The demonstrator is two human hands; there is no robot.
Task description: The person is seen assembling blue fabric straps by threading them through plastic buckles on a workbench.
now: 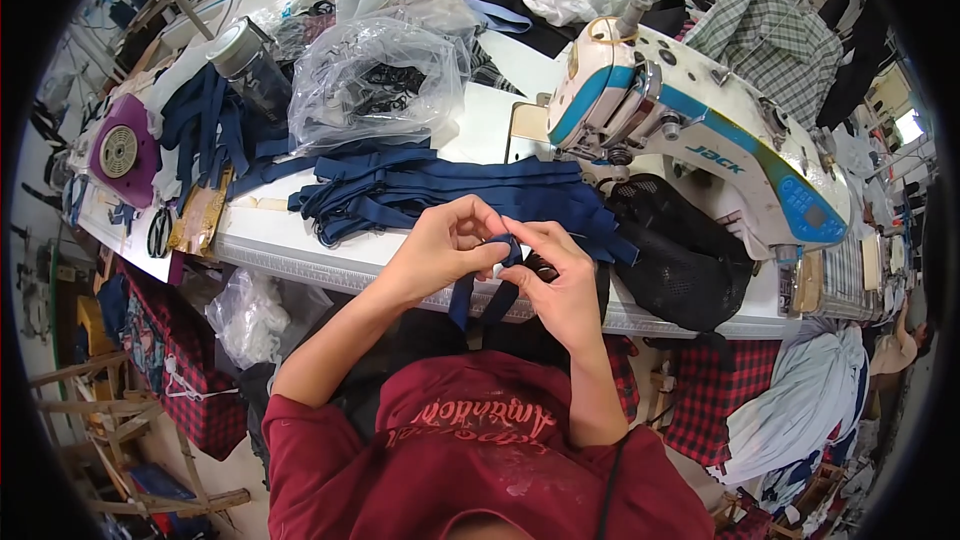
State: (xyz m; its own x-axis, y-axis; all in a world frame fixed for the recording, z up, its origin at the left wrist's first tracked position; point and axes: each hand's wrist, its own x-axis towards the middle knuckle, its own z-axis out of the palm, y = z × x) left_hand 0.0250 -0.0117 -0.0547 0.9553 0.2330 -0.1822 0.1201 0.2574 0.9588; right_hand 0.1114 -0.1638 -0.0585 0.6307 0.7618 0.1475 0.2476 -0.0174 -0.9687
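My left hand (445,245) and my right hand (560,280) meet in front of my chest at the near edge of the white table (290,240). Both pinch the same navy blue strap (480,295), whose two ends hang down below my fingers. A small black buckle (543,268) shows between my right fingers. Just beyond my hands lies a pile of navy straps (440,190) on the table. A white and blue sewing machine (690,130) stands to the right of the pile.
A clear plastic bag of black buckles (375,80) sits behind the straps. More navy straps (205,120), a jar (250,65) and a purple tape roll holder (120,150) lie at the left. A black mesh piece (675,255) rests under the machine. Plaid fabric (775,35) hangs beyond.
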